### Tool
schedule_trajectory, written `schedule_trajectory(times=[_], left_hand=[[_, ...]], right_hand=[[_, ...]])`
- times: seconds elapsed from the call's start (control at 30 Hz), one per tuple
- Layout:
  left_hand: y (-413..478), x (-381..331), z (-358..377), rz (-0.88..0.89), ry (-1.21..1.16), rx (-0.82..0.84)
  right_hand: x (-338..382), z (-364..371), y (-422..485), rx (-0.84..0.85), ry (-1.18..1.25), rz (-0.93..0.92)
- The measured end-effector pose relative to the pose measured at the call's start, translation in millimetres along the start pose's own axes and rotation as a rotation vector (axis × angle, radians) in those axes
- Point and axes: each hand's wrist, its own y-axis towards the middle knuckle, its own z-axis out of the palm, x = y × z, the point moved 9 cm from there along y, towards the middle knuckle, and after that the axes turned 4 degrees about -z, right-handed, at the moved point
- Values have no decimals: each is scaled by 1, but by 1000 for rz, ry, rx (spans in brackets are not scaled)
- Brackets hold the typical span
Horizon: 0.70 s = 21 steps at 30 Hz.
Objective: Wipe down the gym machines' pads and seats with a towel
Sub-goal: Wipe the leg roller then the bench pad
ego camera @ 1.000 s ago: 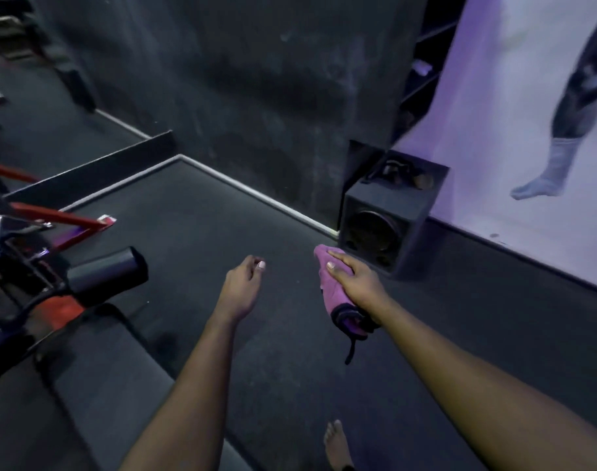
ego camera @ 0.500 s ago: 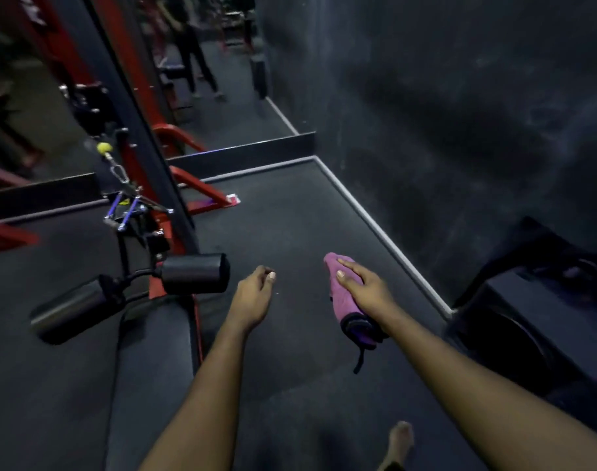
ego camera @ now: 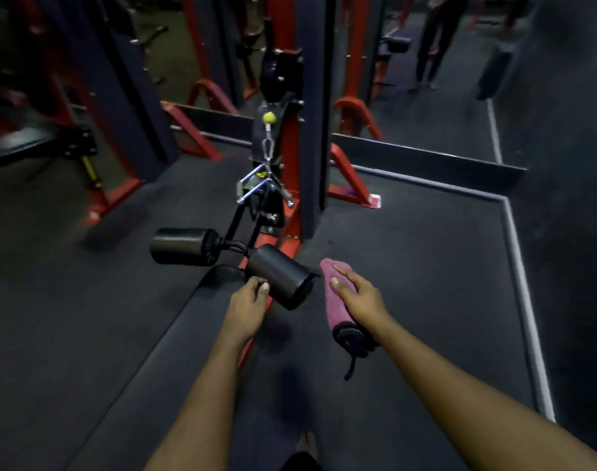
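You stand on dark rubber floor matting (ego camera: 426, 266) before a red and dark-blue steel cable machine (ego camera: 310, 130), from whose base two black cylindrical foam roller pads (ego camera: 276, 278) stick out above a black padded seat (ego camera: 219, 271). Your left hand (ego camera: 248, 305) sits at the near pad's side, its grip loose and fingers half curled round nothing. Your right hand (ego camera: 358, 297) has its grip closed over a rolled pink cloth towel (ego camera: 336, 302), held in the air just right of that pad.
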Motion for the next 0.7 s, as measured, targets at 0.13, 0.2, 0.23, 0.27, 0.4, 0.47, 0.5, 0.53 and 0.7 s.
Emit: schedule_trajectory(times=[0.13, 0.2, 0.23, 0.27, 0.4, 0.47, 0.5, 0.53, 0.7], left_hand=[[54, 35, 4, -118, -51, -101], [80, 50, 11, -161, -52, -113], [95, 57, 14, -181, -54, -128], [106, 64, 18, -225, -60, -142], [139, 78, 25, -310, -100, -218], [153, 86, 32, -333, -97, -251], [167, 96, 40, -354, -98, -272], [176, 101, 44, -359, -94, -274], [240, 147, 85, -422, -93, -337]], right_hand=[[-5, 31, 83, 150, -115, -42], [-9, 45, 117, 181, -149, -44], [-8, 53, 138, 206, -164, -52], [-13, 60, 158, 232, -196, -58], [-14, 91, 219, 357, -310, -175], [-18, 108, 239, 422, -374, -226], [-24, 124, 257, 473, -413, -261], [-26, 135, 264, 504, -454, -306], [-73, 205, 295, 653, -664, -562]])
